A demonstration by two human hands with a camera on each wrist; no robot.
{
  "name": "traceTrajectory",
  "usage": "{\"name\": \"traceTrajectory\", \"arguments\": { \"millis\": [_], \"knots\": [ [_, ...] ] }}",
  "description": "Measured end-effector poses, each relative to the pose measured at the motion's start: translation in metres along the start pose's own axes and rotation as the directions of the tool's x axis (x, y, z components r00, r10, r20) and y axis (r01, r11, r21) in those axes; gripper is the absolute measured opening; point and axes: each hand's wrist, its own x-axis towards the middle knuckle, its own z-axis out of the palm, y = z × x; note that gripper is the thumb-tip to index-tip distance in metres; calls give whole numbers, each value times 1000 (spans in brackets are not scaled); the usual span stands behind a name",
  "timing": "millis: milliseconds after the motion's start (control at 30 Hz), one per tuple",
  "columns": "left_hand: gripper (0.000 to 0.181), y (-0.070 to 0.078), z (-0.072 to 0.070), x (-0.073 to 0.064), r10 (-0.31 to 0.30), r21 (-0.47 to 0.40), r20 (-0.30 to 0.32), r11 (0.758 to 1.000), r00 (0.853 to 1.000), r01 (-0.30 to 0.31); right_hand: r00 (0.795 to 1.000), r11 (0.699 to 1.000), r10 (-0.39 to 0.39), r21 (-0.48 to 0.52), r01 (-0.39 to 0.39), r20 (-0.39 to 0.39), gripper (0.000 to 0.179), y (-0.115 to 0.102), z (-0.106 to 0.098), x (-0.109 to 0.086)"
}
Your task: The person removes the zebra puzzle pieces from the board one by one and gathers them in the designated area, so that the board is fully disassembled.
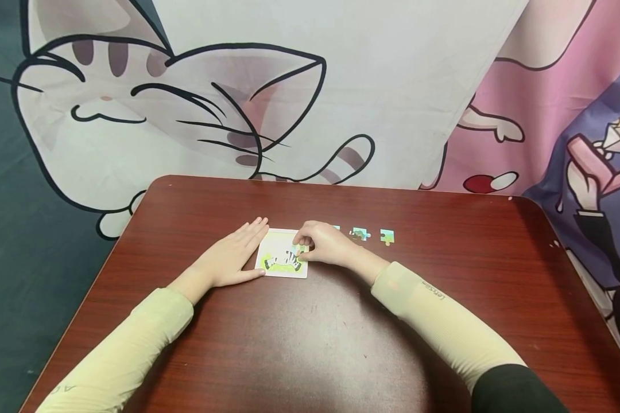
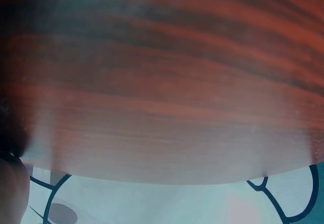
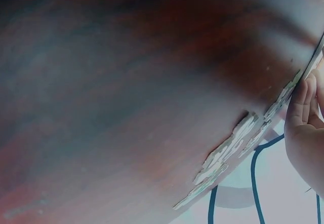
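A small white-bordered puzzle board (image 1: 281, 272) with a zebra picture on green lies on the table. My left hand (image 1: 237, 252) rests flat along its left side, fingers straight and thumb at the lower left corner. Over the board's right side my right hand (image 1: 322, 242) pinches a small puzzle piece (image 1: 301, 249) between thumb and fingers, mostly hidden by the fingers. In the right wrist view the right hand (image 3: 306, 122) shows at the right edge, and the piece is hidden. Only a sliver of the left hand (image 2: 12, 191) appears in the left wrist view.
Loose puzzle pieces lie right of the board: a blue-green piece (image 1: 360, 234), another piece (image 1: 387, 236) farther right, and one partly behind the right hand. The reddish-brown table (image 1: 310, 338) ends at a far edge before a cat-print cloth (image 1: 392, 74).
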Motion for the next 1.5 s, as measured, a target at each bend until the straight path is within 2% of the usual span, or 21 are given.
{"name": "traceTrajectory", "arguments": {
  "millis": [367, 833, 1167, 1500],
  "knots": [
    [100, 0, 0, 0, 0, -3, -4, 1000, 1000, 0, 999, 1000, 28, 1, -28, 19, 21, -2, 1, 0],
    [99, -1, 0, -1, 2, -3, -7, 1000, 1000, -2, 1000, 1000, 19, -19, -20, -15, 24, -5, 4, 1],
    [99, -1, 1, 0, 8, -2, -6, 1000, 1000, -8, 999, 996, 47, 71, -48, 12, 26, -7, 4, 0],
    [99, 0, 0, 0, 7, 6, -6, 1000, 1000, -7, 1000, 999, -2, 48, 1, 19, 20, -7, 3, -2]
  ]
}}
